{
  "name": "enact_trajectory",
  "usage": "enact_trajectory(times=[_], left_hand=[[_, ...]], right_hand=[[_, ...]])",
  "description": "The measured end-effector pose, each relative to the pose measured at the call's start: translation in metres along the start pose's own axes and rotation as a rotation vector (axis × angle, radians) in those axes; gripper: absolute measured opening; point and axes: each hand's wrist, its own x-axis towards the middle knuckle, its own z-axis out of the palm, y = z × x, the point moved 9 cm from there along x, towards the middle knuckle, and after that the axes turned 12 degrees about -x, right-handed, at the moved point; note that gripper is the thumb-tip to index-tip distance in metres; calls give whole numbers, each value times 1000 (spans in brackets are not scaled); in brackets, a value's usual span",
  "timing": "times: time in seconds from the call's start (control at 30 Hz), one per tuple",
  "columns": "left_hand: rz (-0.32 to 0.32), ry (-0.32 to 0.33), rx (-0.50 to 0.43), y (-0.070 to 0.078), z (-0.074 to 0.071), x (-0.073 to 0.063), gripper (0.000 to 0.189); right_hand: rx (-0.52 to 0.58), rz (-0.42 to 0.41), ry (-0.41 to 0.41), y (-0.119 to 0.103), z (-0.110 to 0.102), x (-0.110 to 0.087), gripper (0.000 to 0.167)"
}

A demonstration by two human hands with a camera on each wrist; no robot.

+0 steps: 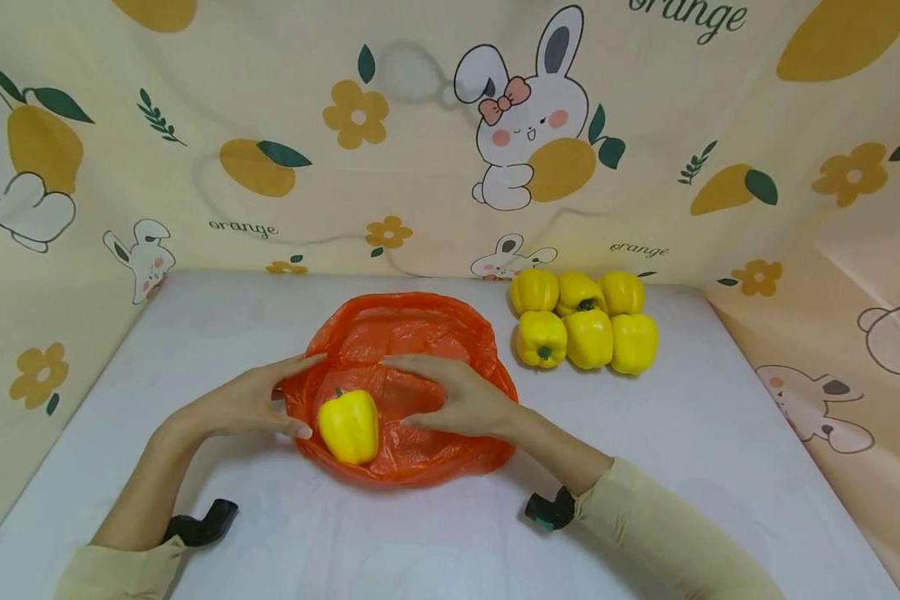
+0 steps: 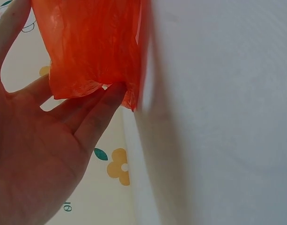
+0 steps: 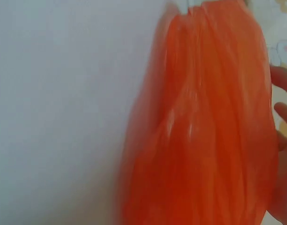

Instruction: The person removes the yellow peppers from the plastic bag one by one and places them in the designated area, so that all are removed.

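A red plastic bag stands on the table with its mouth spread wide and facing up. Inside it, at the near left, lies one yellow bell pepper. My left hand is at the bag's left side, thumb and fingers spread apart. In the left wrist view its fingers touch the outside of the bag. Over the bag's mouth, right of the pepper, my right hand has its thumb and fingers apart with nothing between them. The bag's wall hides part of that hand in the right wrist view.
Several yellow bell peppers sit in two rows at the back right of the white table. A patterned cloth with rabbits and oranges hangs behind and at both sides. Dark wrist-worn pieces show by both sleeves.
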Motion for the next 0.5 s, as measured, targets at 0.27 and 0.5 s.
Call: enact_trajectory(times=[0.27,0.5], left_hand=[[-1,-7,13,1,1,1,99],[-4,3,10,0,2,1,98]], right_hand=[[24,-19,-56,-17,24,11,75],[-68,-3,-129,-21,47,19,79]])
